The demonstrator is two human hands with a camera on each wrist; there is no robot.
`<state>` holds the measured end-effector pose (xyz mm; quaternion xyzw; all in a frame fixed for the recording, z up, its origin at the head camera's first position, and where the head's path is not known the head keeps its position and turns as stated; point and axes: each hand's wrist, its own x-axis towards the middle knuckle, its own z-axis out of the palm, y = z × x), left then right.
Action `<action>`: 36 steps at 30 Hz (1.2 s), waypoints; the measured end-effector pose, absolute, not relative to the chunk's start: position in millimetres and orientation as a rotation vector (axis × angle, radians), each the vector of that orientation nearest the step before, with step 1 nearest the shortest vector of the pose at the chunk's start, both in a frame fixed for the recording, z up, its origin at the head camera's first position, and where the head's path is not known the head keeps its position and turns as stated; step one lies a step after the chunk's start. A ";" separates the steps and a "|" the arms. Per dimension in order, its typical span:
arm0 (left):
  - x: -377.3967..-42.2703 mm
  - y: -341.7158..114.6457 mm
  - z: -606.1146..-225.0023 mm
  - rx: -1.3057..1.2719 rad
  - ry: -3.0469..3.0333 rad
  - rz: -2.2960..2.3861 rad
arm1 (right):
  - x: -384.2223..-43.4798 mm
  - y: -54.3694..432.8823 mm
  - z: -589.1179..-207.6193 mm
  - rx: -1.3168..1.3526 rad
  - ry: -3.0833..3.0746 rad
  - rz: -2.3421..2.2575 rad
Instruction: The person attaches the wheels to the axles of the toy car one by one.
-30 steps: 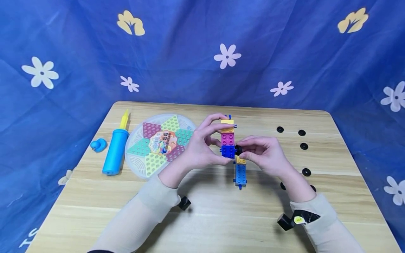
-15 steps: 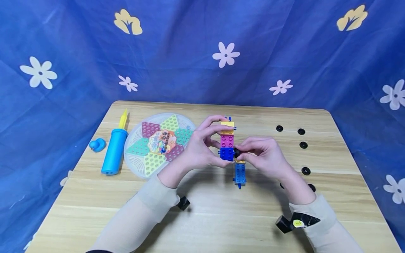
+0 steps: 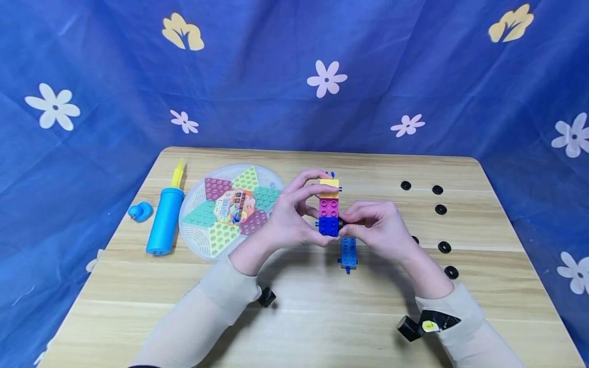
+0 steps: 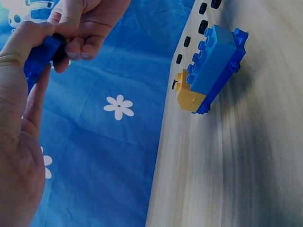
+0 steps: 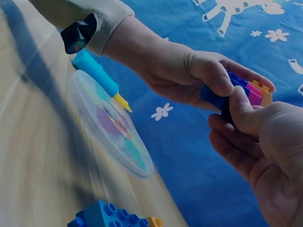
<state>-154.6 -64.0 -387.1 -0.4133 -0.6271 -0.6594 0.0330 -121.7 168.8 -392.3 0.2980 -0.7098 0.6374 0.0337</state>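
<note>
My left hand grips a toy brick car above the table, its yellow, pink and dark blue bricks in a row in the head view. Short blue axle pegs stick out at its sides. With thumb and fingers, my right hand pinches a small black wheel against the side of the dark blue end. In the right wrist view both thumbs meet at that end and partly cover the wheel. Below the hands, a second toy brick car, light blue and yellow on a blue wheel-less base, stands on the table.
Several black wheels lie spread over the table's right side. On the left are a round Chinese checkers board with a clear cover, a blue hand pump with a yellow nozzle and a blue toy duck. A blue curtain hangs behind.
My right hand has moved slightly left, bringing the black wheel tight against the dark blue brick's side. The left hand and its car have come slightly down.
</note>
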 end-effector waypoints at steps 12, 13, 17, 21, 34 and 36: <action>-158.9 -70.3 -394.1 -1.298 -1.946 -1.920 | -123.4 171.5 -397.4 0.932 -2.167 2.035; -159.3 -71.1 -394.2 -1.294 -1.971 -1.885 | -123.5 171.6 -398.0 0.932 -2.166 2.038; -161.6 -74.5 -395.5 -1.295 -2.038 -1.797 | -123.3 171.5 -398.4 0.924 -2.169 2.037; -162.7 -76.7 -395.2 -1.297 -2.109 -1.767 | -123.8 171.2 -398.9 0.921 -2.175 2.015; -157.9 -77.4 -393.8 -1.290 -2.115 -1.886 | -129.6 173.0 -405.5 0.851 -2.172 2.256; -157.6 -78.1 -394.3 -1.294 -2.092 -1.907 | -131.9 173.5 -406.6 0.873 -2.186 2.343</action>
